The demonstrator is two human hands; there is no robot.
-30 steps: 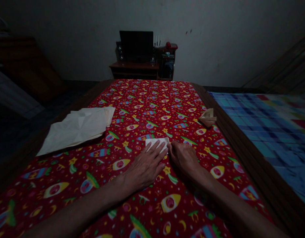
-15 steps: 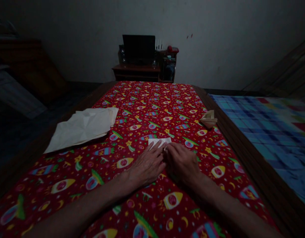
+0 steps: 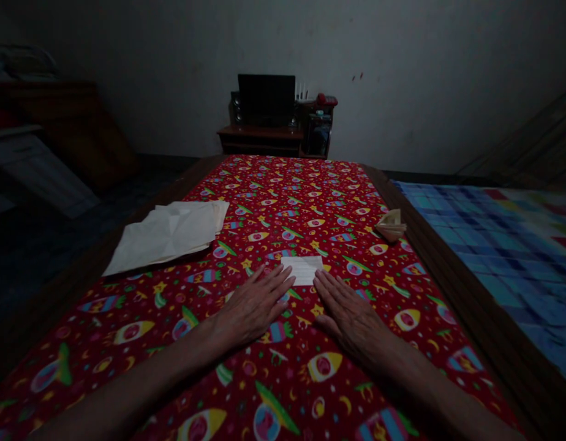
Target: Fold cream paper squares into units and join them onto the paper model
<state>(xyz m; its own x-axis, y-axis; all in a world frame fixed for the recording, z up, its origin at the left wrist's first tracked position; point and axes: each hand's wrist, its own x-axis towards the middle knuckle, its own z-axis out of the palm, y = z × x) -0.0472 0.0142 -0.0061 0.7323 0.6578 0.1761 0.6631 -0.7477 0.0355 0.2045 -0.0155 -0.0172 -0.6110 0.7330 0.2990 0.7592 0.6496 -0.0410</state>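
A small white piece of paper with faint lines across it lies flat on the red patterned cloth. My left hand rests flat, fingers spread, its fingertips on the paper's left edge. On the other side, my right hand lies palm down with straight fingers, the tips touching the paper's lower right corner. Neither hand grips anything. To the left is a stack of larger creased pale sheets. A folded, fanned paper piece stands at the cloth's right side.
At the far end, a dark monitor stands on a brown desk with a red telephone beside it. A blue checked sheet lies to the right. Wooden furniture stands at the left.
My right hand has opened from a curled pinch over the paper and drawn back to its right corner. My left hand has slid left, uncovering more paper. The view has shifted slightly.
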